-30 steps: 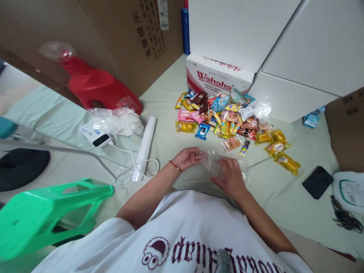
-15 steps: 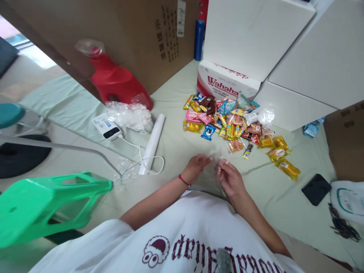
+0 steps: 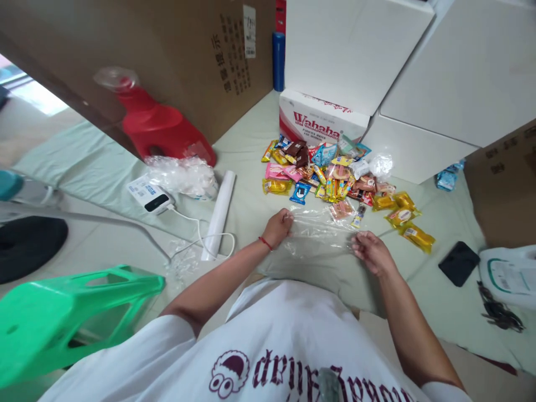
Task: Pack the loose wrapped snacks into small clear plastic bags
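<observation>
A clear plastic bag (image 3: 320, 237) is stretched flat between my two hands over the pale green sheet (image 3: 251, 201). My left hand (image 3: 277, 226), with a red string on its wrist, pinches the bag's left edge. My right hand (image 3: 371, 251) grips the bag's right edge. Just beyond the bag lies a pile of several wrapped snacks (image 3: 335, 176), with yellow packets (image 3: 404, 220) trailing off to the right.
A Wahaha carton (image 3: 320, 120) and white boxes (image 3: 419, 72) stand behind the snacks. On the left are a red stool (image 3: 161, 131), crumpled plastic (image 3: 182, 176), a white roll (image 3: 218, 215), a charger with cable (image 3: 151, 196) and a green stool (image 3: 71, 312). A black phone (image 3: 459, 262) lies right.
My hands have moved apart, pulling the clear bag wide and flat; before, they were close together, fumbling with it bunched up.
</observation>
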`<action>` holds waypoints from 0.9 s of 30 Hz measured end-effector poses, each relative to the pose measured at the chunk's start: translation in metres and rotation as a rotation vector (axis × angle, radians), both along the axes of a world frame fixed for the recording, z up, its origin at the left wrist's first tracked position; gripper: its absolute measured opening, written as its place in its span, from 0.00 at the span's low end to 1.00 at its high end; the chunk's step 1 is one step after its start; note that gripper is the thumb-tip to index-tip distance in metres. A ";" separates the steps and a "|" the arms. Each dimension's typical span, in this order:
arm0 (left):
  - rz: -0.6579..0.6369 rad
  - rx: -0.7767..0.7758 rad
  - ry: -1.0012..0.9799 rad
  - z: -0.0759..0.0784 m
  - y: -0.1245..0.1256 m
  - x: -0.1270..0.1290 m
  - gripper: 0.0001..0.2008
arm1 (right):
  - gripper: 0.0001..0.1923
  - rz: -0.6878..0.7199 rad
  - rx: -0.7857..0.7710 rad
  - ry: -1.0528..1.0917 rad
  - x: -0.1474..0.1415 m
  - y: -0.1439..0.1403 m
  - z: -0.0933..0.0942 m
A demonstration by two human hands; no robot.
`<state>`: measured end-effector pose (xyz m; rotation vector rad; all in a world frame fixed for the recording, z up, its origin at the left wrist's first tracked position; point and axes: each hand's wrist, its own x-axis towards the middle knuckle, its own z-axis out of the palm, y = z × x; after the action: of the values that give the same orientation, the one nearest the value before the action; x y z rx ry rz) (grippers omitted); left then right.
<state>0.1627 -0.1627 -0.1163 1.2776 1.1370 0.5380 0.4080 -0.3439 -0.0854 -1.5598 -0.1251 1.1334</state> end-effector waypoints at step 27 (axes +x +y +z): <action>-0.061 0.458 0.183 -0.002 0.007 0.004 0.44 | 0.22 0.146 -0.082 -0.121 -0.016 -0.039 -0.010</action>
<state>0.1671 -0.1560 -0.1180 1.7804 1.1586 0.6709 0.3916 -0.3828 -0.0959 -1.7149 -0.2799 1.1691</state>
